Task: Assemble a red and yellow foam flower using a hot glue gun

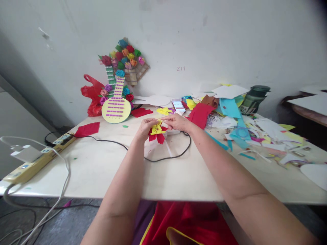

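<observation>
Near the middle of the table, a small flower shape with a yellow centre [156, 129] and red petals [160, 138] is between my two hands. My left hand [147, 127] has its fingers closed on the flower's left side. On the right side, my right hand [175, 122] is closed at the yellow part, thumb and fingers pressed together. A small whitish piece shows by the right fingertips, too small to name. Below the hands lies something translucent white, partly hidden by the flower, and a black cord [163, 159] loops around it.
A paper guitar [116, 109] and a flower basket [131, 77] stand by the wall. A power strip [38, 161] lies left. A phone [178, 105], red paper [200, 115], blue strips [231, 108], a dark green bottle [254, 98] and scattered scraps cover the back and right.
</observation>
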Demonstrator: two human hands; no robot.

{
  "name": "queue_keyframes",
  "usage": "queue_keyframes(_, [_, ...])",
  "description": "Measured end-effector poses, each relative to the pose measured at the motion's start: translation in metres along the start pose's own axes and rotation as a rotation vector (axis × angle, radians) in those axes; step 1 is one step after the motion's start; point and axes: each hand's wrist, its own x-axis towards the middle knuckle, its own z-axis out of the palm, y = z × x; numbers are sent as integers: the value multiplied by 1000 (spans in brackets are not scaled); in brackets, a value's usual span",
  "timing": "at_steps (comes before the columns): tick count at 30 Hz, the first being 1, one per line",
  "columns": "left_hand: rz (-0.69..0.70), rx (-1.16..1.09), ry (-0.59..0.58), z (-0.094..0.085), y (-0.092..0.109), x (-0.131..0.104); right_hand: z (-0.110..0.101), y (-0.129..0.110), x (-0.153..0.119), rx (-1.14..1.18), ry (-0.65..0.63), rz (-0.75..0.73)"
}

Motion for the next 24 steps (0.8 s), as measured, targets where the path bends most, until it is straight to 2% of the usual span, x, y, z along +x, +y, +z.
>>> queue_keyframes(3, [-6, -18, 6, 1, 1, -1, 2, 4, 2, -71, 19, -54])
queue_keyframes(10, [-17, -33, 71, 1, 0, 0, 7, 16, 7, -242, 165, -187])
queue_keyframes(17, [-23, -35, 51, 1, -1, 1, 7, 5, 1, -516, 178, -123])
queue_keyframes(24, [-9, 2, 60, 1, 1, 0, 8, 8, 2, -607, 170, -133])
